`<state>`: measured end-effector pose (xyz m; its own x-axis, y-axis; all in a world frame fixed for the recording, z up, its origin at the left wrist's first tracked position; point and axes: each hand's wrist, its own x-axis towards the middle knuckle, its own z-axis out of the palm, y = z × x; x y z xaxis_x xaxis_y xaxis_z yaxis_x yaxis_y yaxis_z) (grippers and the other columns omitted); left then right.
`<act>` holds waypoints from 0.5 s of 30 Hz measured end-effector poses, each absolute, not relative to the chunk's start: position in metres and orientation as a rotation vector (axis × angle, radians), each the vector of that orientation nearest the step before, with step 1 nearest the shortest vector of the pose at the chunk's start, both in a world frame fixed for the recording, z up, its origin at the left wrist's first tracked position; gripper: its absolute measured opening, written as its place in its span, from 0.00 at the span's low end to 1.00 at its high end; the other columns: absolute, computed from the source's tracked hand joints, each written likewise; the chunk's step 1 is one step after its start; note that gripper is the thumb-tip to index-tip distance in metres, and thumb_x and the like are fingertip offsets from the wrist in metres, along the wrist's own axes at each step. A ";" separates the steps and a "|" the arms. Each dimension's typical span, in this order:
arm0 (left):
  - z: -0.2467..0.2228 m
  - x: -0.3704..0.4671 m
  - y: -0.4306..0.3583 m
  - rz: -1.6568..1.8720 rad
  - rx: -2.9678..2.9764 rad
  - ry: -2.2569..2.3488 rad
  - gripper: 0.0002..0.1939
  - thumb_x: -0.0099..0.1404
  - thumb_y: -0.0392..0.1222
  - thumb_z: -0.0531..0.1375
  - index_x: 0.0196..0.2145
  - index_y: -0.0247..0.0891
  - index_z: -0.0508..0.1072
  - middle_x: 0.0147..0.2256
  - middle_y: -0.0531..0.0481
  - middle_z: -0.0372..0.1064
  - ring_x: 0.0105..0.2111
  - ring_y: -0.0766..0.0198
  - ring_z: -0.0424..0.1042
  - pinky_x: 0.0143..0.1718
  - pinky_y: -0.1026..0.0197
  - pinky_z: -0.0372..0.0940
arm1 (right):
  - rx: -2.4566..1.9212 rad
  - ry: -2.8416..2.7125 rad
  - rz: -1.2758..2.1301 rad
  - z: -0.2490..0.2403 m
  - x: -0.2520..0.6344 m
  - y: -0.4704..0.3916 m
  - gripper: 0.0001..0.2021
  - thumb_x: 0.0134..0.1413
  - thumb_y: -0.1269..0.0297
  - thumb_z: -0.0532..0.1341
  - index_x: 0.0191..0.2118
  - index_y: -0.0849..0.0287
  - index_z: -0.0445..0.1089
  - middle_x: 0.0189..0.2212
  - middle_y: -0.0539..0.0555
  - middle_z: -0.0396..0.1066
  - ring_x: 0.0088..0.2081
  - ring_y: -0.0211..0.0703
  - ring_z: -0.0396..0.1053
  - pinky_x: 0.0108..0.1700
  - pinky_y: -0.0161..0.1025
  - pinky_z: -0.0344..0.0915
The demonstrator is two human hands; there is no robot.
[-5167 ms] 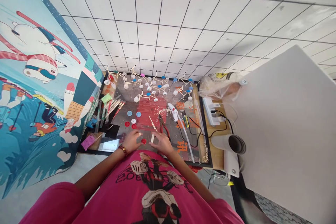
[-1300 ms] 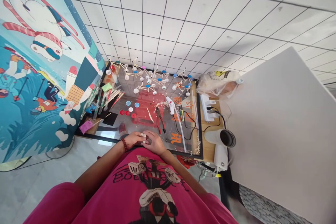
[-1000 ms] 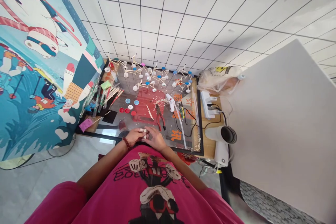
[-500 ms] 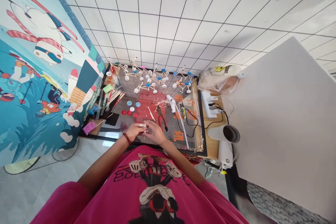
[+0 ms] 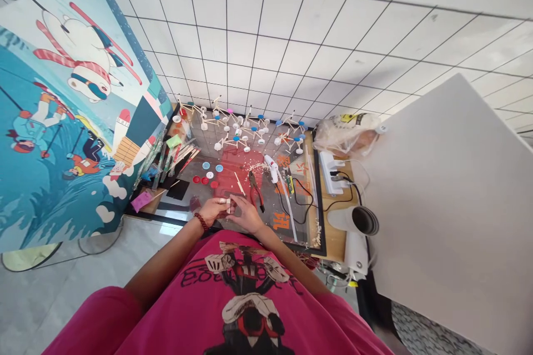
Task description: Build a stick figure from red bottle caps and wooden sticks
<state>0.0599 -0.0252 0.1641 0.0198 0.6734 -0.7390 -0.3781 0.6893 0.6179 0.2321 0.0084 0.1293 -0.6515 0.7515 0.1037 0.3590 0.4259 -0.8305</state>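
Looming at the person's left is the big poster (image 5: 89, 138), with the white panel (image 5: 453, 205) leaning in on the right, and between them sits the table (image 5: 338, 237). Across its far side spread the wheeled frames (image 5: 236, 138), sticks and round caps joined; the plastic bag (image 5: 347, 132) slumps near the right corner, nested cups (image 5: 343, 218) lying nearer the person, the power strip (image 5: 330, 173) between them. Now to the near edge: the left hand (image 5: 210, 212) has its fingers closed on the short sticks (image 5: 229, 206), while the right hand (image 5: 246, 216) curls thumb and fingers at their other side; whether it grips them too, I can't tell. Just beyond lie the pliers (image 5: 257, 191), handles toward the person, and the glue gun (image 5: 271, 168), then two blue, one white and three red caps (image 5: 204, 180), and two loose thin sticks (image 5: 239, 183).
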 end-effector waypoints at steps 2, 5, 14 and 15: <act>0.163 0.058 -0.026 0.810 0.270 1.328 0.16 0.45 0.42 0.75 0.28 0.32 0.76 0.25 0.46 0.76 0.27 0.62 0.75 0.33 0.60 0.68 | -0.921 -2.239 1.128 0.127 0.232 0.009 0.33 0.51 0.62 0.70 0.63 0.54 0.64 0.56 0.60 0.70 0.55 0.52 0.70 0.57 0.49 0.68; 0.162 0.057 -0.026 0.776 0.270 1.336 0.19 0.42 0.44 0.76 0.28 0.32 0.76 0.25 0.45 0.76 0.27 0.62 0.75 0.34 0.61 0.68 | -0.892 -2.258 1.125 0.126 0.232 0.010 0.28 0.52 0.65 0.68 0.60 0.53 0.67 0.54 0.58 0.72 0.54 0.50 0.71 0.57 0.48 0.68; 0.154 0.064 -0.025 0.749 0.289 1.362 0.19 0.39 0.44 0.77 0.26 0.32 0.77 0.26 0.45 0.76 0.26 0.64 0.73 0.31 0.64 0.65 | -0.952 -2.281 1.104 0.127 0.235 0.009 0.24 0.53 0.68 0.66 0.57 0.59 0.69 0.52 0.60 0.74 0.52 0.51 0.72 0.56 0.44 0.68; 0.154 0.065 -0.024 0.754 0.287 1.364 0.19 0.39 0.43 0.77 0.26 0.32 0.77 0.26 0.45 0.76 0.26 0.64 0.73 0.31 0.64 0.65 | -0.962 -2.284 1.100 0.126 0.236 0.009 0.24 0.53 0.69 0.66 0.57 0.59 0.69 0.52 0.60 0.73 0.52 0.52 0.72 0.56 0.45 0.68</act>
<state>0.0652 -0.0243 0.1535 0.0191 0.6339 -0.7732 -0.3177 0.7371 0.5964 0.2357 0.0090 0.1261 -0.6687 0.7396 0.0764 0.4012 0.4453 -0.8005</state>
